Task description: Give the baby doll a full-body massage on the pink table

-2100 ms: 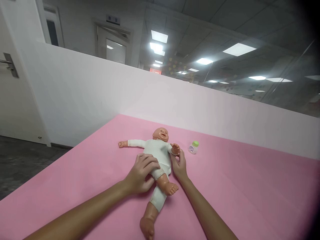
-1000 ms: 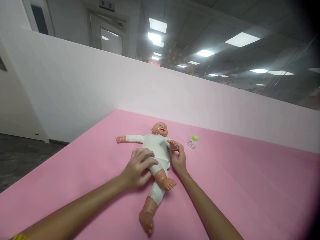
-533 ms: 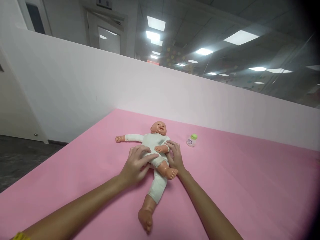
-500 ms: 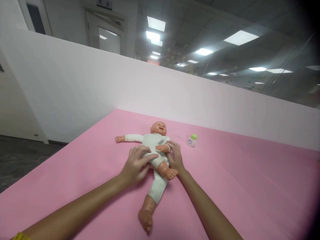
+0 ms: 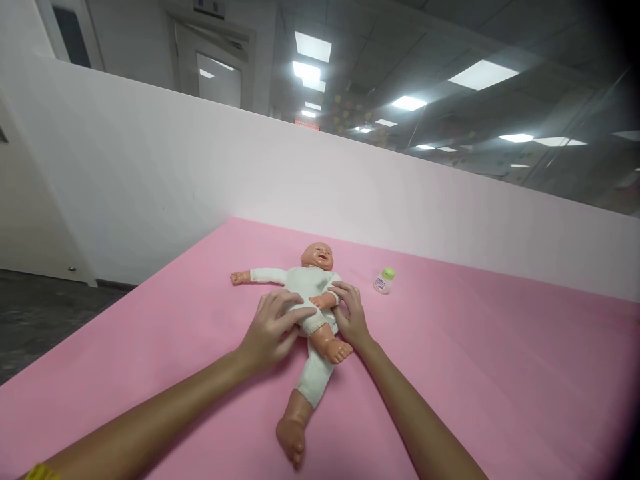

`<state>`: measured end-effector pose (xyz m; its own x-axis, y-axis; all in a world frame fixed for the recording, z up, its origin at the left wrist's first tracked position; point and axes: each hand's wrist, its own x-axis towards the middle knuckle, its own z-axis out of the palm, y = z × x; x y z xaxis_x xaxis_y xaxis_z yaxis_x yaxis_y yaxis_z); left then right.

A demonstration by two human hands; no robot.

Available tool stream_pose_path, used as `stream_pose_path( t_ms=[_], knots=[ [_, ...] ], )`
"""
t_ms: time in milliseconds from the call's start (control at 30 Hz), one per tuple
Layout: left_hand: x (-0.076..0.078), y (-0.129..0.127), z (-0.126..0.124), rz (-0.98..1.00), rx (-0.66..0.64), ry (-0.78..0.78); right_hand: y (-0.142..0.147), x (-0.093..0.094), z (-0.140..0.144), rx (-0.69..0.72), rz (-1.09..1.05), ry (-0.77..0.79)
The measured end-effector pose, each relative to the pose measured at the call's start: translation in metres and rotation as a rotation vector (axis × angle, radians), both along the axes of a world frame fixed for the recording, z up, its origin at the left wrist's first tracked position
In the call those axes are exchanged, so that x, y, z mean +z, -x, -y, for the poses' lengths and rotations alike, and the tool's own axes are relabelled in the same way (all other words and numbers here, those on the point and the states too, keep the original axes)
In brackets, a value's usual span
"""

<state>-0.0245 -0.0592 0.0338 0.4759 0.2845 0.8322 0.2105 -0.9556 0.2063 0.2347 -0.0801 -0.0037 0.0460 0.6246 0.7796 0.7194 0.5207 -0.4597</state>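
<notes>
A baby doll (image 5: 305,283) in a white cloth body lies on its back on the pink tabletop (image 5: 200,320), head toward the wall. One of its legs is bent across the other, and one arm stretches out to the left. My left hand (image 5: 273,330) grips the doll's left-hand side at the hip, fingers curved over the belly and the top of the bent leg. On the opposite side my right hand (image 5: 353,313) holds the doll's torso and sleeve, fingertips by its bent forearm. The undersides of both hands are partly hidden.
A small clear bottle (image 5: 383,283) with a green cap and a printed label stands to the right of the doll. Behind the table runs a white partition (image 5: 300,173). The table's left edge drops to a dark floor (image 5: 30,320).
The doll's bent leg has sunk slightly, its foot shifting a little down and left. Its bent forearm has moved slightly too. Both my hands stay nearly in place.
</notes>
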Motion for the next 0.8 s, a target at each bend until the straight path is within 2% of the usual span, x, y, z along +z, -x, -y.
stream_pose_path(
  t_ms=[133, 333, 600, 800],
  knots=[
    [0.0015, 0.0, 0.0008, 0.007, -0.006, 0.001, 0.0004, -0.0002, 0.0001, 0.004, -0.001, 0.013],
    [0.0025, -0.0002, 0.0039, 0.002, -0.028, 0.005, 0.0034, 0.0051, 0.0022, -0.042, -0.115, 0.085],
    [0.0012, 0.0003, 0.0002, -0.012, -0.023, -0.003, 0.0009, -0.0002, -0.0004, -0.014, -0.019, 0.021],
    [0.0024, 0.0, 0.003, -0.033, -0.028, 0.009, -0.0001, -0.0023, -0.0025, -0.031, -0.02, 0.031]
  ],
)
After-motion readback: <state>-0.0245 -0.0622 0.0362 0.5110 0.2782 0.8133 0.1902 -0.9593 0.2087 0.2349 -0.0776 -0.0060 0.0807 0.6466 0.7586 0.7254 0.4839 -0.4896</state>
